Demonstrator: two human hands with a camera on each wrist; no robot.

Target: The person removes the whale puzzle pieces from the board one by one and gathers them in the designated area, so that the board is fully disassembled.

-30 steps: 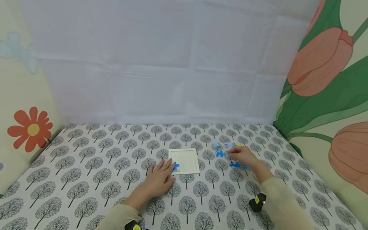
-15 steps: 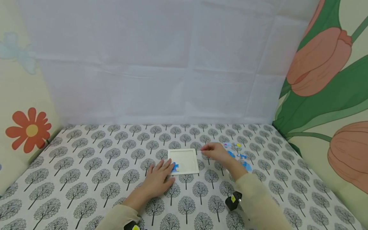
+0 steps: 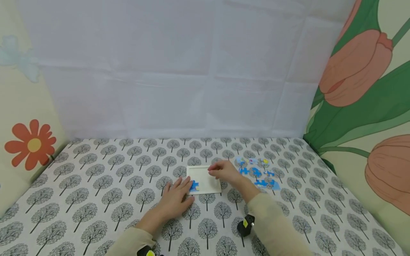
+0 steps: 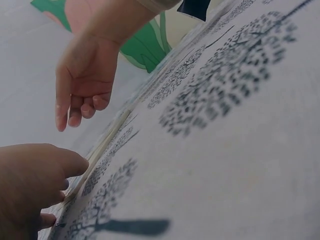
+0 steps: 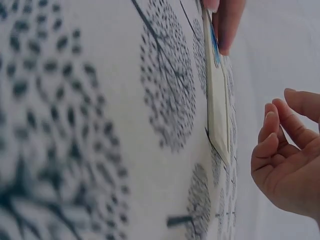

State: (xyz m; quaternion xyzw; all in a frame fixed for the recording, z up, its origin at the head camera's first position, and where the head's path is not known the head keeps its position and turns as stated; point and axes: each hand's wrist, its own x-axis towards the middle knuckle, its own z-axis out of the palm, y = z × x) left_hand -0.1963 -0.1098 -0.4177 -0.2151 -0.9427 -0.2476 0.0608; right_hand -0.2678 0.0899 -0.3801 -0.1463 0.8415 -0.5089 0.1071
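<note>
My left hand lies with its fingers spread over the left edge of a white, square puzzle frame. Beside its fingertips, a blue and yellow jigsaw piece lies in the frame's lower left corner, partly covered by the fingers. My right hand hovers over the frame's upper right side with its fingers loosely bent. In the right wrist view the right hand shows a gap between thumb and fingers, and no piece can be seen there. The left wrist view also shows it raised above the cloth.
Several loose jigsaw pieces, mostly blue, lie spread out right of the frame. A white cloth with a tree print covers the table. A pale curtain hangs at the back, with flower-painted panels at both sides.
My right hand has moved left from the loose pieces to above the frame, uncovering the pieces beneath it. The left hand has stayed at the frame's left edge.
</note>
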